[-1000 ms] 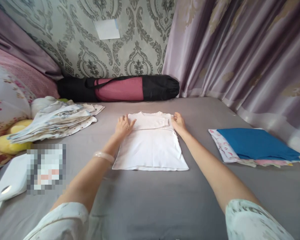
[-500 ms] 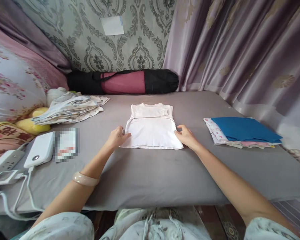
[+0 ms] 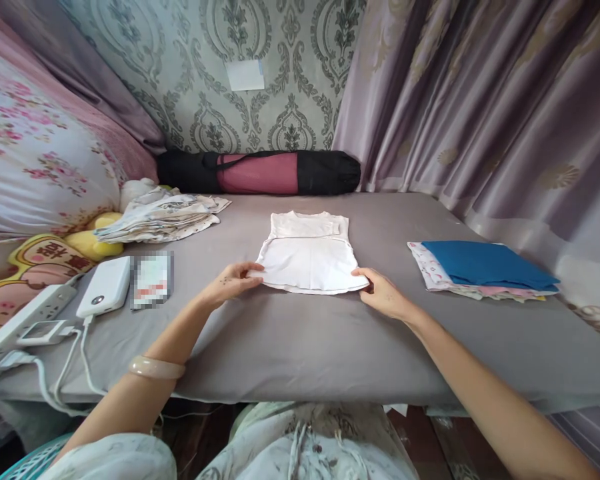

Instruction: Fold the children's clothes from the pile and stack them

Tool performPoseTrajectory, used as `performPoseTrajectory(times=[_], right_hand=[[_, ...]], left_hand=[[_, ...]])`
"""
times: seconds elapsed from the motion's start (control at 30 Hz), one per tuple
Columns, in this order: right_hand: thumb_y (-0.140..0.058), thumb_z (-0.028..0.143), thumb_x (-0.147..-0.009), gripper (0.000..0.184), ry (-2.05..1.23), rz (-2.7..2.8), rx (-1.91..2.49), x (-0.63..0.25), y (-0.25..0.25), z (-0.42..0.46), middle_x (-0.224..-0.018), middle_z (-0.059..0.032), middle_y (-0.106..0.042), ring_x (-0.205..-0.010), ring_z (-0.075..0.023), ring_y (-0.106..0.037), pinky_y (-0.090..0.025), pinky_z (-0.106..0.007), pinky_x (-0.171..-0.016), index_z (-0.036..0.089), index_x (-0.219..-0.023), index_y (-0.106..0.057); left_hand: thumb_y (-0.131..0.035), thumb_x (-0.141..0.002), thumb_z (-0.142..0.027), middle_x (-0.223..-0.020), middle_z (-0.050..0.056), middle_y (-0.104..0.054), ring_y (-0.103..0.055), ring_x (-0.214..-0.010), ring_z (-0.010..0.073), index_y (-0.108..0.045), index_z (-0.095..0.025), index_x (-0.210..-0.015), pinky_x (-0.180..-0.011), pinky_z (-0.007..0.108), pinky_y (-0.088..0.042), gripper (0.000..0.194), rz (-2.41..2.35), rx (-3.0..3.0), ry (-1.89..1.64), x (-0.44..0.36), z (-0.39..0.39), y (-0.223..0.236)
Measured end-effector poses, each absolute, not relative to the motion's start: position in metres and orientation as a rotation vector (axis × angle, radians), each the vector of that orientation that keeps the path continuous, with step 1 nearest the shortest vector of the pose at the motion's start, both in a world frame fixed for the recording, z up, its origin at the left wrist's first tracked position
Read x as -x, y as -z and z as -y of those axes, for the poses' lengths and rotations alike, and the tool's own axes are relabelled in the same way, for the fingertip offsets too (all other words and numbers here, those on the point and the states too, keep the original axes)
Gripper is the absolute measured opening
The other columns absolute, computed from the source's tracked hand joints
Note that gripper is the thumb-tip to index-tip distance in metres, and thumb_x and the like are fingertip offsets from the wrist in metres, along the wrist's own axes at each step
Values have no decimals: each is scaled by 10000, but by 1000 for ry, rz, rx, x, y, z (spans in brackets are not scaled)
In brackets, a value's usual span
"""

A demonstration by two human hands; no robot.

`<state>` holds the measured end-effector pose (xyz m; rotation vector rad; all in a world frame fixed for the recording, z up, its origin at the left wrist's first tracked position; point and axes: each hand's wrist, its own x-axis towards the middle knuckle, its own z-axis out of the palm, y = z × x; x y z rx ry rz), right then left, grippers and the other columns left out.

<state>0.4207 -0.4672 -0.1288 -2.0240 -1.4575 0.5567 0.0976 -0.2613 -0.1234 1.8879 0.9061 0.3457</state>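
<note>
A white long-sleeved top (image 3: 307,257) lies flat on the grey-covered bed, its neckline pointing away from me and its sleeves folded across the upper part. My left hand (image 3: 233,281) pinches the near left corner of its hem between thumb and fingers. At the near right corner, my right hand (image 3: 383,292) grips the hem the same way. Between both hands the hem edge is slightly raised and curved.
To the right lies a stack of folded clothes with a blue piece (image 3: 485,265) on top. Rumpled cloths (image 3: 163,217) are piled at left. A white power bank (image 3: 103,287) and a power strip (image 3: 27,330) with cables sit near left. A black and red rolled bag (image 3: 260,173) lies along the wall.
My hands have moved from the sides of the top down to its hem corners and closed on them. The view has shifted slightly to the left.
</note>
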Motion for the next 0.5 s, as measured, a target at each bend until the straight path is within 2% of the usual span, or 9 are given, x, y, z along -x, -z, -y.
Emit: performPoseTrajectory(times=[0.07,0.17,0.23,0.3,0.4,0.5], right_hand=[[-526,129,-760,406,-339,1475,2056,-419,131,463,-1103,-52,-638,-943,-196,-616,-470,-308,-862,227,-1140,-626],[-494,145,-832,319,-89,1507,2095,-416,133,457,-1079,-63,-646,-967,-208,-623,-485,-317,-862,243,-1070,-681],[-479,167,-871,296,64,1570,2043,-418,134,456,-1116,-78,-645,-1004,-218,-622,-497,-334,-877,245,-1041,-708],[-467,150,-877,315,188,1697,1907,-424,134,456,-1225,-82,-628,-1124,-236,-589,-482,-376,-952,242,-1041,-719],[-424,69,-853,418,229,1924,1675,-437,136,461,-1303,-75,-615,-1239,-236,-538,-443,-422,-1040,222,-1131,-695],[-381,19,-837,508,145,2077,1547,-450,137,468,-1225,-92,-670,-1207,-215,-576,-465,-412,-1031,179,-1250,-631]], left_hand=[[-610,-728,-331,-850,-4,-549,-521,-719,141,-575,-202,-1195,-657,257,-452,486,-886,-2073,-360,-98,263,124],[-556,-738,-228,-989,52,-524,-533,-835,173,-575,-178,-1155,-794,314,-481,420,-899,-2421,-503,-103,262,132],[-519,-807,-226,-981,70,-514,-531,-878,196,-606,-176,-1103,-833,343,-475,312,-893,-2606,-595,-106,259,139],[-483,-891,-272,-983,85,-528,-529,-897,213,-645,-190,-1045,-832,361,-471,238,-853,-2753,-666,-106,256,142],[-435,-961,-344,-1112,108,-566,-527,-990,240,-674,-210,-1014,-866,390,-453,279,-683,-2934,-736,-100,253,139],[-407,-986,-336,-1254,94,-572,-511,-1122,245,-644,-219,-1121,-899,381,-441,296,-412,-3011,-688,-89,251,129]])
